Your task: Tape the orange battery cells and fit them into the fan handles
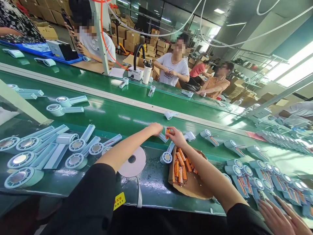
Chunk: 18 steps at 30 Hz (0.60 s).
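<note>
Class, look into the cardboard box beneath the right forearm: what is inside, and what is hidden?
The cardboard box holds a loose pile of orange cylindrical pieces. Whatever lies under the pile is covered, and the right forearm hides part of the box's interior.

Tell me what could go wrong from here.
The small orange piece in the right hand might slip. The right forearm crosses over the open brown cardboard box of orange cylinders, so it could jostle them. The pale blue, round-headed plastic unit close beside the box might get nudged too.
</note>
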Each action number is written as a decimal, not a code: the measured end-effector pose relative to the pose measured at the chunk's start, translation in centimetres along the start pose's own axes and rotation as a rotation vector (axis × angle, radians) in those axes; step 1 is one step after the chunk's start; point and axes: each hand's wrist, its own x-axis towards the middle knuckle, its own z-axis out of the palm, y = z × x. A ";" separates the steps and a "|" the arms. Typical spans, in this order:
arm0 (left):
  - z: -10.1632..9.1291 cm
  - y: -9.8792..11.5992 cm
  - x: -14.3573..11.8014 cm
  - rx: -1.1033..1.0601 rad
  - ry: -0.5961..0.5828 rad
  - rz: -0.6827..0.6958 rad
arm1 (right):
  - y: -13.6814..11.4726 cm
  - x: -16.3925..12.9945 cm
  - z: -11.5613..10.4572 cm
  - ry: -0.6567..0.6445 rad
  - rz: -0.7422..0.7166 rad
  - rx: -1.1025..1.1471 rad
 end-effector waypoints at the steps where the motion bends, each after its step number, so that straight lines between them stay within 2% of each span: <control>1: 0.1 0.2 0.0 -0.006 0.008 0.006 | 0.1 0.1 0.1 -0.006 -0.001 -0.033; 7: 0.5 1.0 0.5 -0.076 0.050 0.016 | 0.3 0.4 -0.1 -0.085 -0.038 -0.253; 13: -0.9 -0.7 0.7 -0.204 0.030 0.061 | 0.0 0.6 -0.6 -0.175 -0.064 -0.478; 18: -0.5 -0.7 0.6 -0.325 0.126 0.022 | -0.8 1.0 -0.8 -0.255 -0.033 -0.660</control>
